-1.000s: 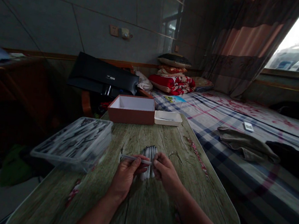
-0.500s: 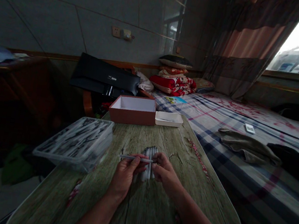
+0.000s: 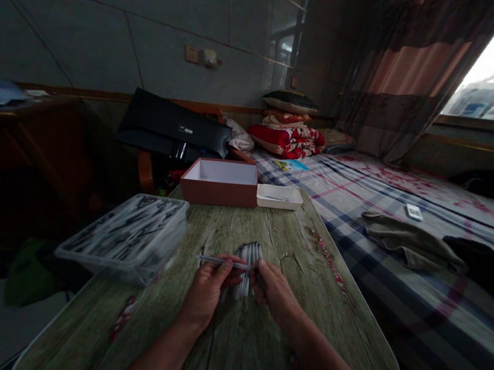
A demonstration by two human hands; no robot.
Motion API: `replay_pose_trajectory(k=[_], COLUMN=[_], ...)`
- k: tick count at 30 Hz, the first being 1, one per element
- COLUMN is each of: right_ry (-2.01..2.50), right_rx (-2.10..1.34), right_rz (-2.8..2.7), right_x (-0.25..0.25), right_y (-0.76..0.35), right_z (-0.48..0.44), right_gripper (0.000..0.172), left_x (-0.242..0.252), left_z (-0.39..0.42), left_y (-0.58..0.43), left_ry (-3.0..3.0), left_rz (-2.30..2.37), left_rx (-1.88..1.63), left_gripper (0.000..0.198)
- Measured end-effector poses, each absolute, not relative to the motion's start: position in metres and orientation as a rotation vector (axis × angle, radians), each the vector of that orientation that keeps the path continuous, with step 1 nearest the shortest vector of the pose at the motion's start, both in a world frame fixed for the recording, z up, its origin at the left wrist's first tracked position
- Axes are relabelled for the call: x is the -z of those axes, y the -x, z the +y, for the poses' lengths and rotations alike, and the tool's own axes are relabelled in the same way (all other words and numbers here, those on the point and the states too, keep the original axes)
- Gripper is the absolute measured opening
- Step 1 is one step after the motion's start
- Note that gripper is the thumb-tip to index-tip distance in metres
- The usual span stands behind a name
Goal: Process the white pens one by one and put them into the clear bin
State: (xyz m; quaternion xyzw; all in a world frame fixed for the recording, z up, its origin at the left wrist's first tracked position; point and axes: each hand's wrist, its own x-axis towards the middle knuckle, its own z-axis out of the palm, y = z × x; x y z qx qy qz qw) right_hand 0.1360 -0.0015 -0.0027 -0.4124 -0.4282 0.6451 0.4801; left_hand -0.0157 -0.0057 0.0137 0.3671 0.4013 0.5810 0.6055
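A slim pen point(image 3: 236, 264) with a pale, see-through barrel lies crosswise between my hands. My left hand point(image 3: 213, 278) is closed on its middle, thumb on top, and its left end sticks out past the fingers. At the right end my right hand point(image 3: 271, 281) pinches the pen's tip between thumb and fingers. Below and behind the held pen, several similar pens point(image 3: 251, 250) with dark ends lie side by side on the wood-patterned table point(image 3: 216, 340); my hands partly cover them. To the left stands a clear plastic box point(image 3: 124, 235) heaped with such pens.
At the table's far end stand a reddish-brown box point(image 3: 218, 192) and a small white tray point(image 3: 279, 198) holding something thin. A black monitor point(image 3: 174, 129) leans behind them. A bed with a checked sheet point(image 3: 354, 273) runs along the right side, with clothing point(image 3: 411, 242) on it.
My right hand's fingers have closed in on the pen's right end. My left hand and the pen have hardly moved.
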Motion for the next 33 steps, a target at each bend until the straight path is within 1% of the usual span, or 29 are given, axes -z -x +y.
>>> replay_pose_trajectory(k=[2, 5, 8, 10, 13, 14, 17, 20, 21, 23, 25, 29, 33], right_ry=[1.076, 0.983, 0.88, 0.928, 1.052, 1.065, 0.989, 0.93, 0.946, 0.999, 1.027, 0.947, 0.839], right_rx=[-1.555, -1.566, -1.602, -1.585, -1.522, -1.514, -1.562, -1.61, -1.616, -1.623, -1.634, -1.655, -1.816], right_rz=[-1.09, -1.101, -1.05, -1.051, -1.11, -1.12, -1.094, -1.051, -1.045, -1.047, -1.05, -1.003, -0.868], right_x=[0.0037, 0.0013, -0.0015, -0.0007, 0.002, 0.0023, 0.0011, 0.0005, 0.001, 0.0026, 0.0034, -0.0013, -0.0062], right_y=[-0.1356, -0.1349, -0.1335, -0.1326, -0.1316, -0.1315, -0.1315, -0.1316, -0.1317, -0.1319, -0.1321, -0.1318, -0.132], right_z=[-0.001, -0.003, -0.0063, -0.0072, -0.0063, -0.006, -0.006, -0.0064, -0.0062, -0.0054, -0.0047, -0.0061, -0.0077], right_gripper=[0.048, 0.038, 0.042, 0.035, 0.045, 0.044, 0.031, 0.03, 0.032, 0.043, 0.046, 0.035, 0.035], left_x=[-0.0148, -0.015, -0.0129, -0.0115, -0.0114, -0.0118, -0.0126, -0.0124, -0.0123, -0.0123, -0.0126, -0.0129, -0.0125], left_z=[-0.006, -0.0048, -0.003, -0.0024, -0.0027, -0.0027, -0.0024, -0.0023, -0.0025, -0.003, -0.0032, -0.0014, -0.0011], left_y=[0.0156, 0.0163, 0.0174, 0.0177, 0.0175, 0.0175, 0.0177, 0.018, 0.018, 0.0178, 0.0179, 0.0193, 0.0196], left_ry=[-0.867, -0.861, -0.851, -0.862, -0.884, -0.885, -0.869, -0.883, -0.895, -0.917, -0.923, -0.888, -0.92], left_rz=[0.937, 0.949, 0.939, 0.933, 0.937, 0.938, 0.937, 0.943, 0.946, 0.952, 0.957, 0.951, 0.946], left_rx=[-1.343, -1.341, -1.337, -1.338, -1.337, -1.336, -1.344, -1.342, -1.338, -1.329, -1.332, -1.358, -1.334], left_gripper=[0.028, 0.03, 0.028, 0.027, 0.026, 0.026, 0.026, 0.025, 0.025, 0.025, 0.026, 0.026, 0.025])
